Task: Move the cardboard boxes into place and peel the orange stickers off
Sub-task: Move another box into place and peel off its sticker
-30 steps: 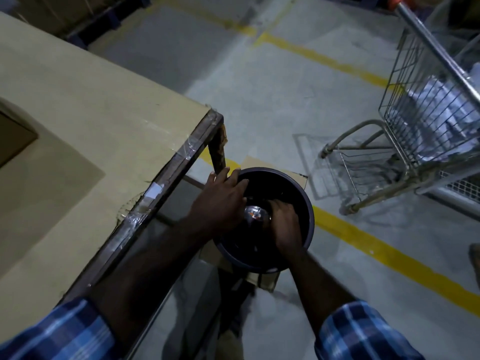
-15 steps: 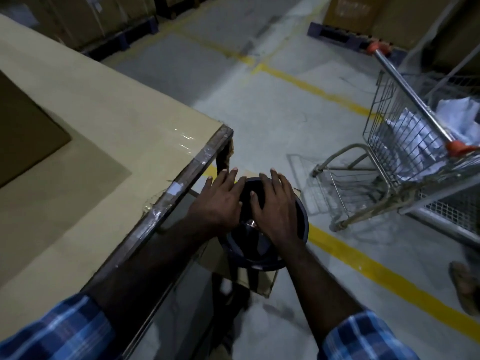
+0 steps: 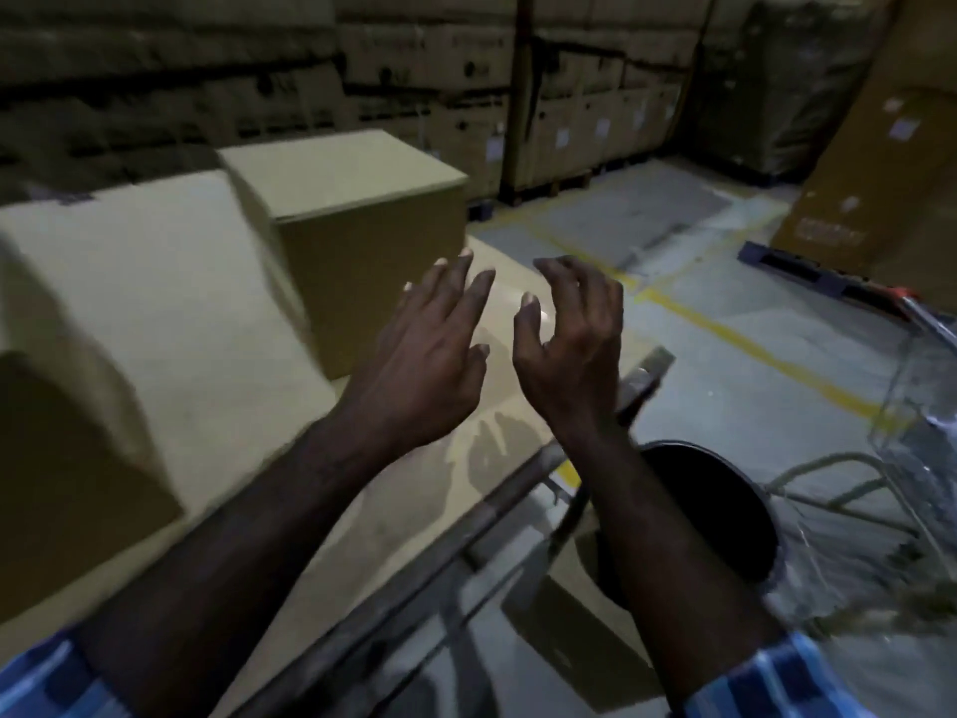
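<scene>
Both hands left the bin; left hand and right hand rose empty, fingers spread, toward the box, likely to move it.

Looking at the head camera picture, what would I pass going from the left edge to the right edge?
Large cardboard box → smaller cardboard box → left hand → right hand → round black bin on the floor → wire shopping cart at the right edge.
</scene>
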The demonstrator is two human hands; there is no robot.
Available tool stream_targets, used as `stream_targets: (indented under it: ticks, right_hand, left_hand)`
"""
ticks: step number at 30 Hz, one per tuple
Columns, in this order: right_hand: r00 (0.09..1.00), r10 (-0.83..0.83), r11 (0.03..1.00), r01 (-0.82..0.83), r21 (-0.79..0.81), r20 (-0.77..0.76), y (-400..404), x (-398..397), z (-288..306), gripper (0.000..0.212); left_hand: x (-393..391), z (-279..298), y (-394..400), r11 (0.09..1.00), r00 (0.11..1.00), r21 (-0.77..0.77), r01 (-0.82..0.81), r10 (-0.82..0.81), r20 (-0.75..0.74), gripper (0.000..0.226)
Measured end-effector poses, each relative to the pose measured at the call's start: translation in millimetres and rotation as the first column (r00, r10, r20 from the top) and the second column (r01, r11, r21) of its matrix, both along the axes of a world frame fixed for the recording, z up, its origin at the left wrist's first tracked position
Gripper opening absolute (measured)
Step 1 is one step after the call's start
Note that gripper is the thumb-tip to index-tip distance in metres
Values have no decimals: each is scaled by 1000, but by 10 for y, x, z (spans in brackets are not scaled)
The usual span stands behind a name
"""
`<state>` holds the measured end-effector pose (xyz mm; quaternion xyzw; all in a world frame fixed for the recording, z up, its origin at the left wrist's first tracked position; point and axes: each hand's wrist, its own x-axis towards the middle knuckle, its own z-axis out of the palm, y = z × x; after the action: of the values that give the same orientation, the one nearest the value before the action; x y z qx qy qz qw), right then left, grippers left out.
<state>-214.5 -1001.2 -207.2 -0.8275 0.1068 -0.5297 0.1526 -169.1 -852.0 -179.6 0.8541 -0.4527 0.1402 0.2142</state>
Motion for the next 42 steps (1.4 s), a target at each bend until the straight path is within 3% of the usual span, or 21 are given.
stream_targets:
  ticks: [11,15,19,24,27,31,42]
  right_hand:
    - [925,380,924,-379,-46,7,2885,603,594,34]
    - [870,488,871,-491,-35,-65,3545,735,629,39]
    - [847,477,866,-498,-36,-234,3847,875,556,45]
    - [793,375,897,-441,-27,-480,3876,1046,387,53]
    - [757,312,899,-431,-81,-574,3844,1142,321,54]
    - [756,292,893,-435,-117,-586,3770,1257,317,57]
    - [767,247,908,-397,-135,-593,2939,1920,328,58]
  left_hand:
    - [40,586,2969,903,899,-85,-421,428,89,66]
    - [-5,621,3663,834,832,-115,-539,549,81,68]
    - [24,506,4127,742,745,-91,-664,667,-1,66]
    - [159,244,4445,603,591,69,-795,794,-140,69]
    - [243,95,4465,575,536,78,-814,798,-276,72]
    - [401,31,4324,570,545,-5,-822,783,-301,69]
    - [1193,61,3520,606,586,-19,-795,759,-284,66]
